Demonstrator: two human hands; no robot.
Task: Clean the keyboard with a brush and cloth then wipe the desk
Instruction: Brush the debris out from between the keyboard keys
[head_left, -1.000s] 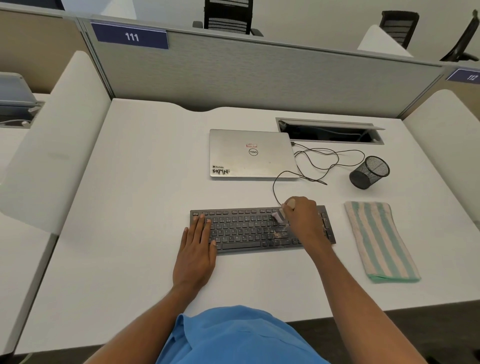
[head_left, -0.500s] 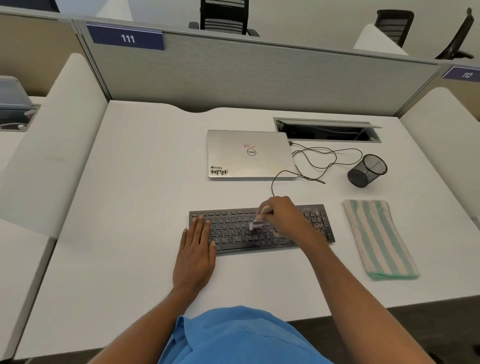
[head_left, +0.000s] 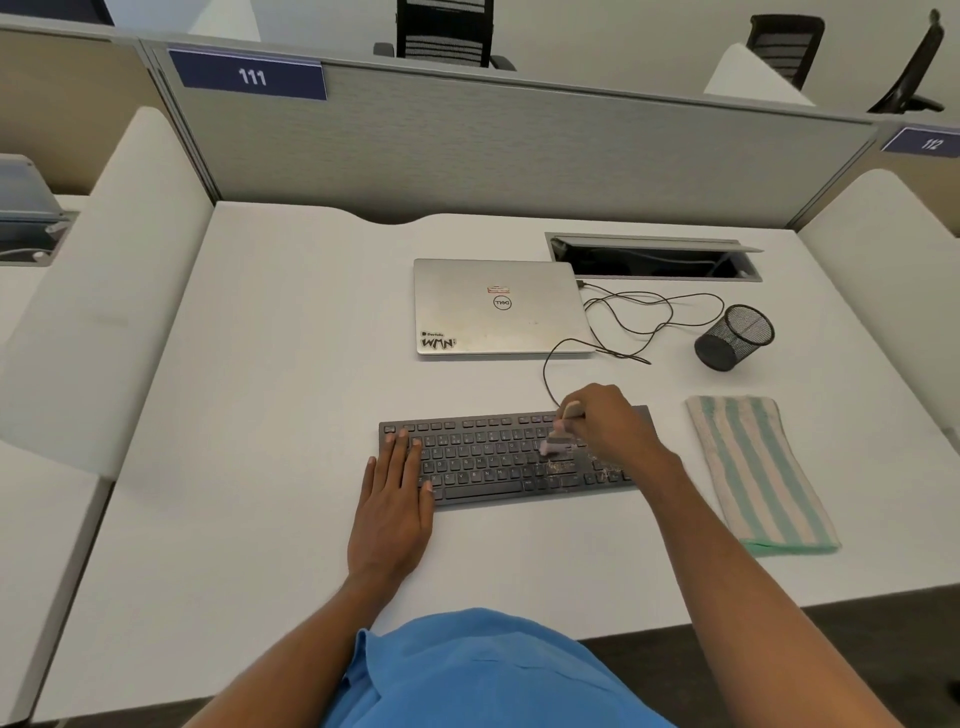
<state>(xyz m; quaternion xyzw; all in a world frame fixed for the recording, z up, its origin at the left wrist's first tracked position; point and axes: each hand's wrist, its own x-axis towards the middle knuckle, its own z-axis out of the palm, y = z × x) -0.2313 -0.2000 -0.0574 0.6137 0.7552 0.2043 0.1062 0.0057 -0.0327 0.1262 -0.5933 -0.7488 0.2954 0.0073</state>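
A dark keyboard (head_left: 488, 460) lies on the white desk (head_left: 260, 415), with pale crumbs scattered over its right-hand keys. My left hand (head_left: 392, 506) rests flat on the keyboard's left end, fingers straight. My right hand (head_left: 610, 421) grips a small brush (head_left: 558, 441) by its pale handle; the bristles touch the keys right of the middle. A folded cloth (head_left: 756, 473) with green and cream stripes lies on the desk to the right of the keyboard.
A closed silver laptop (head_left: 498, 306) sits behind the keyboard, with a thin black cable (head_left: 644, 317) looping beside it. A black mesh pen cup (head_left: 735, 338) stands at the right. An open cable hatch (head_left: 654, 257) lies near the grey partition (head_left: 519, 150).
My right hand swept the brush left across the keys, then back to the right part of the keyboard. My left hand has stayed in place.
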